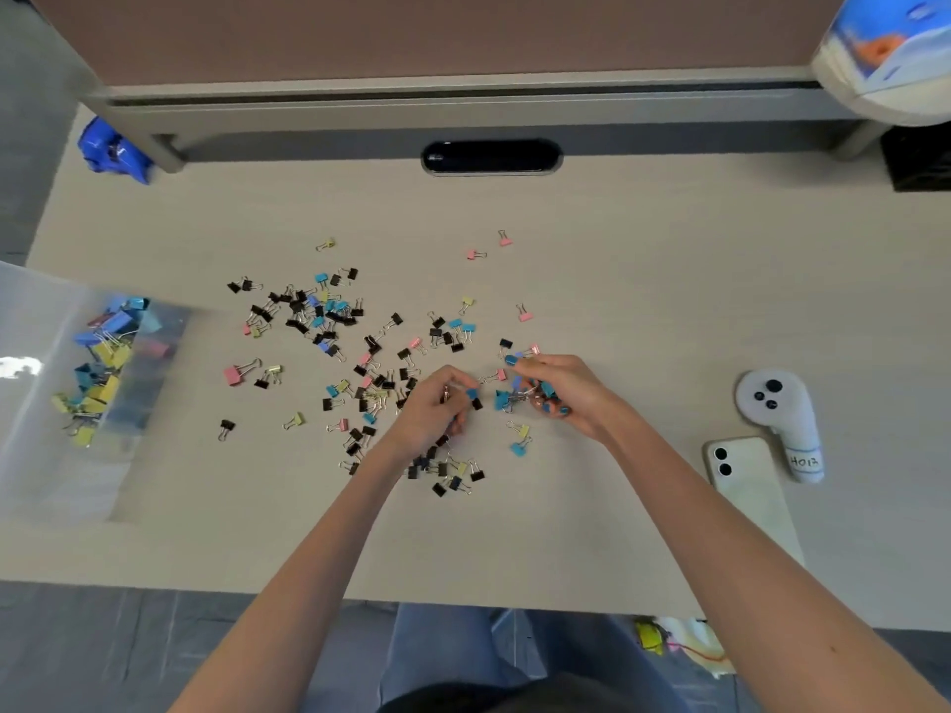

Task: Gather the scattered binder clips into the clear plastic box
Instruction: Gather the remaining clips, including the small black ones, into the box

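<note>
Mid-worktop [643, 259], left hand [432, 411] pinches a few binder clips [309, 307] and right hand [563, 393] curls round a mostly blue bunch, likely building 2 handfuls to save trips to the part-filled clear plastic box [31, 306] at left.

A pale table [617, 280] is seen with a dark oval cable slot [491, 156] set near its far edge. Black, blue, pink and yellow binder clips [319, 316] are scattered on the near side of that slot. A clear plastic box [41, 481], partly filled with clips, is placed nearer and well left of the slot, while a phone [746, 486] and a white controller [777, 409] are laid nearer and to its right. A blue object [110, 149] is set level with the slot far to its left, and a black box [918, 156] far to its right.
</note>
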A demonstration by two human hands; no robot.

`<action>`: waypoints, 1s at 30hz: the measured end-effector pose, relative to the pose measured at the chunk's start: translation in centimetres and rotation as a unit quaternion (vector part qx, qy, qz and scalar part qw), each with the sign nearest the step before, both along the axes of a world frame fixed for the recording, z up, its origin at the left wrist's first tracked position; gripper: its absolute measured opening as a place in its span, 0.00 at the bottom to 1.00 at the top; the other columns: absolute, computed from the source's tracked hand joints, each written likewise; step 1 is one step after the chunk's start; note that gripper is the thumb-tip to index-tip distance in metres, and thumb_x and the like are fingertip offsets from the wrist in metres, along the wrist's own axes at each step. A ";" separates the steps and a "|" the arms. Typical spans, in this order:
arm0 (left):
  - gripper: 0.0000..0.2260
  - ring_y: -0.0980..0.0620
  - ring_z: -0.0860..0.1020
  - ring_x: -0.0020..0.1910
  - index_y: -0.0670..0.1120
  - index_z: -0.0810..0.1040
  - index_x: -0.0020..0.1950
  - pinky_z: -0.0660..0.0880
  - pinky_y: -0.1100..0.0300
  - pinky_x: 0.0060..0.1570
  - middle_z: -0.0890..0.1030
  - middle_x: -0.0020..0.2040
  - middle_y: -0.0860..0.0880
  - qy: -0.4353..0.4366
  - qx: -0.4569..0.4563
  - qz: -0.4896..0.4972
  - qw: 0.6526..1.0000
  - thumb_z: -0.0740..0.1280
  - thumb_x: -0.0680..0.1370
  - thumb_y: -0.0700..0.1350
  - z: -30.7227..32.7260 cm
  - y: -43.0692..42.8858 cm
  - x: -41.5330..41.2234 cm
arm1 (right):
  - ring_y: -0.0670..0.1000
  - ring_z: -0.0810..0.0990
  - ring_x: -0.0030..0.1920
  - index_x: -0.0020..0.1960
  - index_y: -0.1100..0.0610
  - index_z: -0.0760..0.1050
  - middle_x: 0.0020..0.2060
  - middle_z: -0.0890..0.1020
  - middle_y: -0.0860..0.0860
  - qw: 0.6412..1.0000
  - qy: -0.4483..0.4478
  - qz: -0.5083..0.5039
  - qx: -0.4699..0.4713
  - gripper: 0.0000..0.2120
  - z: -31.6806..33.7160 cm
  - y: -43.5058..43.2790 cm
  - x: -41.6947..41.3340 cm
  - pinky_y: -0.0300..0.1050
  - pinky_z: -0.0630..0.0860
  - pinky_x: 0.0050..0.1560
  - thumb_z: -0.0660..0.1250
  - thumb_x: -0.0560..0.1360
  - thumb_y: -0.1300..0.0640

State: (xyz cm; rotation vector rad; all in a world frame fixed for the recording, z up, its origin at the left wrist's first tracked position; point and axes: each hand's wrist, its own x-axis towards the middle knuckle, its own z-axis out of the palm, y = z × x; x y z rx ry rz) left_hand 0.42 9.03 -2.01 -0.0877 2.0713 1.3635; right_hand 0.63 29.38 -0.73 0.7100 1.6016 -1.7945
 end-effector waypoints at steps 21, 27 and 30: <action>0.06 0.52 0.74 0.43 0.47 0.78 0.54 0.72 0.58 0.39 0.71 0.48 0.53 0.216 -0.188 -0.141 0.948 0.66 0.77 0.43 -1.0 2.7 -0.2 | 0.58 0.78 0.42 0.63 0.50 0.66 0.44 0.79 0.52 0.791 0.270 0.323 0.443 0.18 -1.9 0.7 0.5 0.46 0.69 0.39 0.68 0.75 0.54; 0.06 0.49 0.76 0.44 0.46 0.78 0.54 0.78 0.47 0.40 0.75 0.47 0.50 0.188 -0.165 -0.130 0.960 0.66 0.77 0.41 -0.6 2.0 -0.4 | 0.57 0.72 0.37 0.57 0.52 0.66 0.43 0.81 0.53 0.751 0.289 0.349 0.481 0.11 -1.9 0.2 0.2 0.46 0.69 0.37 0.64 0.77 0.55; 0.06 0.50 0.76 0.42 0.47 0.78 0.53 0.78 0.47 0.38 0.75 0.47 0.50 0.177 -0.161 -0.114 0.964 0.65 0.77 0.40 -0.4 1.6 -0.3 | 0.59 0.77 0.41 0.58 0.54 0.65 0.46 0.81 0.54 0.742 0.291 0.366 0.481 0.12 -1.7 0.1 0.2 0.47 0.69 0.38 0.64 0.78 0.53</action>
